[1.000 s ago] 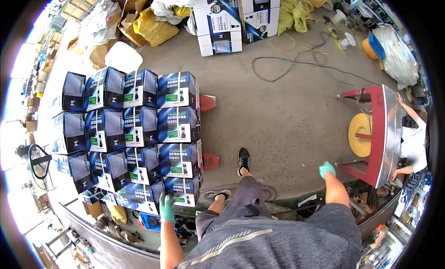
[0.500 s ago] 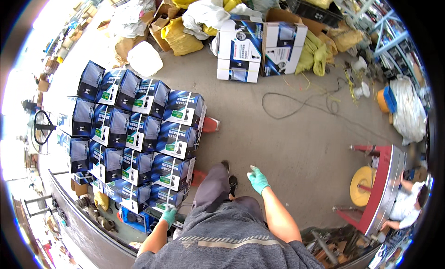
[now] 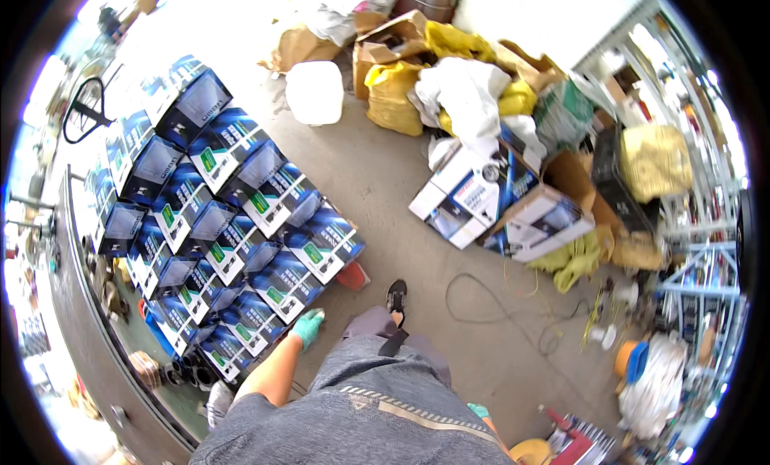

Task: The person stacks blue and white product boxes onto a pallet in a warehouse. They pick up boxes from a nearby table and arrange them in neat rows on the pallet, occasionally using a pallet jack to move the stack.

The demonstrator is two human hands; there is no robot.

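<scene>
My left hand [image 3: 307,329], in a green glove, hangs beside the front edge of a stack of blue, black and white printed cartons [image 3: 290,293]. Its fingers look loosely stretched, and I see nothing held in them; whether it touches the nearest carton I cannot tell. My right hand [image 3: 479,410], also green-gloved, is low beside my right hip. My shirt covers part of it, and its fingers are mostly hidden. The cartons stand in several rows and layers to my left.
Two larger cartons [image 3: 469,194] stand ahead to the right, before yellow and white sacks [image 3: 465,96]. A white container [image 3: 314,93] sits on the floor further left. A dark cable [image 3: 481,317] loops across the floor at right. A red-framed machine [image 3: 571,441] is at lower right; shelving [image 3: 702,264] lines the right side.
My body and view have turned left, so the surroundings have swung to the right. My right hand has dropped from in front back to my hip. My left hand has come up along the cartons.
</scene>
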